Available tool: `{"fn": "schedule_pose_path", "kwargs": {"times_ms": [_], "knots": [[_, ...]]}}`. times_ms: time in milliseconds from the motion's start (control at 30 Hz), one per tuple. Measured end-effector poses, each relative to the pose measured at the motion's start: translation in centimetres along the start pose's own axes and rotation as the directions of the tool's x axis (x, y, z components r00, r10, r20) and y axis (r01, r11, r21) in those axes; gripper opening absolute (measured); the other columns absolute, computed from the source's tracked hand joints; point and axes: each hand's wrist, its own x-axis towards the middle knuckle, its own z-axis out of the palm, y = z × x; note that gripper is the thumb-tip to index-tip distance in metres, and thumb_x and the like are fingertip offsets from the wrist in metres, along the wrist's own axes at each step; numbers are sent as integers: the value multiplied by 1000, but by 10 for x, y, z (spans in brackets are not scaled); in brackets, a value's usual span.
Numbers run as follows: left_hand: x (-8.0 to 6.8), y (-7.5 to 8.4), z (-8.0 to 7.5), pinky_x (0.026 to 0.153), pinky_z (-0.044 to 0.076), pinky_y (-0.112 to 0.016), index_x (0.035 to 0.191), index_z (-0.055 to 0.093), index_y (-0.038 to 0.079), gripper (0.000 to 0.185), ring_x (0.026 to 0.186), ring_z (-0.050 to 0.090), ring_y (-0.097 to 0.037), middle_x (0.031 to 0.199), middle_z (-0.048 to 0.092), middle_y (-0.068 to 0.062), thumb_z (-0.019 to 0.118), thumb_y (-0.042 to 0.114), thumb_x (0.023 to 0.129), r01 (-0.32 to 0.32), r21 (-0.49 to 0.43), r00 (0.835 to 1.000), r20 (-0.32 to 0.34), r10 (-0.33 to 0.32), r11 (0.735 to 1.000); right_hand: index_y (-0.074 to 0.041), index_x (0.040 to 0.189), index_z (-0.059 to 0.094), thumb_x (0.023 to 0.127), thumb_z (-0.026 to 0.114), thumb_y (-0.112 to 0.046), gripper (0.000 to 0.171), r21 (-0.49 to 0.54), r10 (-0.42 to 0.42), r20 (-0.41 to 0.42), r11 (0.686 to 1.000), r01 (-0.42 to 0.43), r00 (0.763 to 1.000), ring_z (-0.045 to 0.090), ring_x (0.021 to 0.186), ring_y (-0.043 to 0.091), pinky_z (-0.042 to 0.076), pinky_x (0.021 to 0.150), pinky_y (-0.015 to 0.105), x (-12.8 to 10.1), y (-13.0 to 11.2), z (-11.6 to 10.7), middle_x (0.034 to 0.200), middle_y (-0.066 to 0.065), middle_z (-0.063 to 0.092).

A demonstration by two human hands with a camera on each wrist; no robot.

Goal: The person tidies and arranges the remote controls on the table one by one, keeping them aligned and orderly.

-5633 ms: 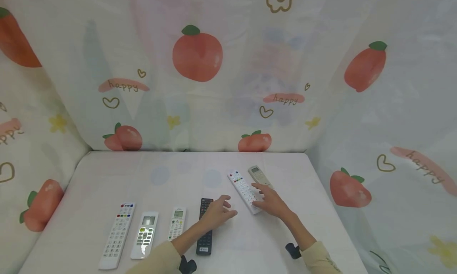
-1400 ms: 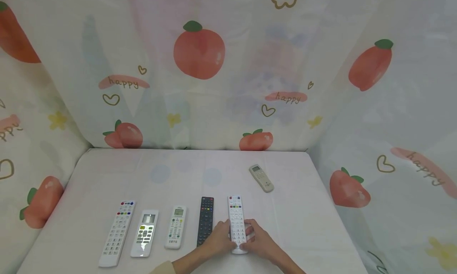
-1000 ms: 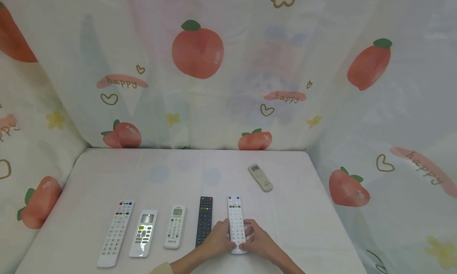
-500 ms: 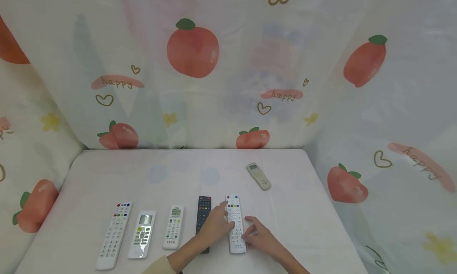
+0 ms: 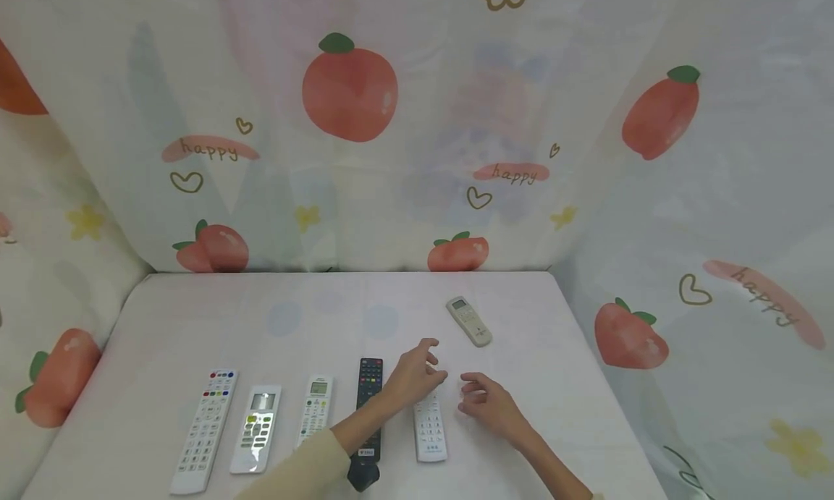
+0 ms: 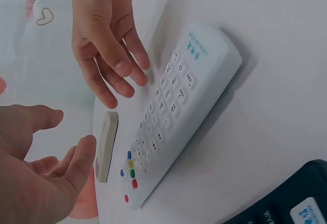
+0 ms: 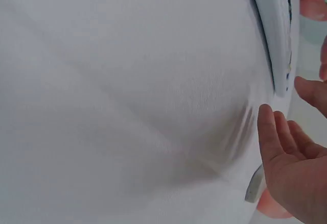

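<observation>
White remote: long white plastic remote with coloured buttons (image 5: 430, 428), flat on the white cloth table (image 5: 195, 319), lower centre of frame, beside a black remote (image 5: 369, 384).
Left hand: left hand (image 5: 413, 373) above the remote's far end, fingers loosely spread, holding nothing.
Right hand: right hand (image 5: 485, 406) just right of it, fingers relaxed, holding nothing.
Upper right: small beige remote (image 5: 468, 320), well apart.

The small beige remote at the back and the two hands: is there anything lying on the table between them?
No. In the head view only bare white cloth lies between the small beige remote, the left hand and the right hand.
</observation>
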Motion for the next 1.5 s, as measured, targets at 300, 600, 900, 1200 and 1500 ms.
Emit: {"fn": "schedule_pose_path", "kwargs": {"times_ms": [300, 600, 900, 1200, 1500], "knots": [[35, 3, 4, 78, 56, -30, 142, 46, 2, 63, 101, 67, -24, 114, 66, -11, 75, 20, 90, 20, -29, 998, 61, -18, 999, -1, 134, 57, 88, 75, -8, 50, 25, -62, -123, 998, 66, 991, 60, 119, 37, 53, 92, 44, 20, 4, -27, 126, 18, 64], [64, -5, -2, 85, 55, -37, 143, 45, 0, 62, 108, 64, -28, 120, 63, -17, 75, 18, 91, 17, 10, 997, 69, -18, 1000, 3, 137, 53, 90, 72, -5, 51, 92, -74, -134, 992, 87, 988, 56, 124, 39, 50, 98, 43, 45, 14, -52, 131, 24, 59], [90, -9, -5, 89, 53, -41, 142, 46, 2, 61, 112, 61, -31, 125, 60, -19, 74, 20, 91, 72, 18, 994, 77, -73, 997, -1, 139, 52, 90, 73, -10, 54, -5, -29, -192, 1000, 29, 981, 52, 126, 42, 48, 98, 51, 58, 24, -61, 137, 24, 53], [110, -15, 0, 96, 50, -42, 143, 44, 0, 63, 118, 58, -34, 133, 56, -21, 75, 17, 91, 60, 28, 993, 98, -62, 998, -1, 143, 47, 88, 76, -11, 64, -19, 47, -192, 999, -51, 980, 51, 127, 42, 45, 100, 53, 72, 34, -57, 139, 25, 52], [127, -14, 1, 106, 42, -44, 149, 40, 5, 72, 132, 47, -30, 144, 48, -17, 78, 18, 89, 103, 155, 986, 113, -121, 983, -2, 146, 45, 87, 76, -13, 67, -29, 93, -187, 995, -100, 978, 50, 128, 40, 44, 102, 53, 87, 34, -52, 140, 24, 53]]}}
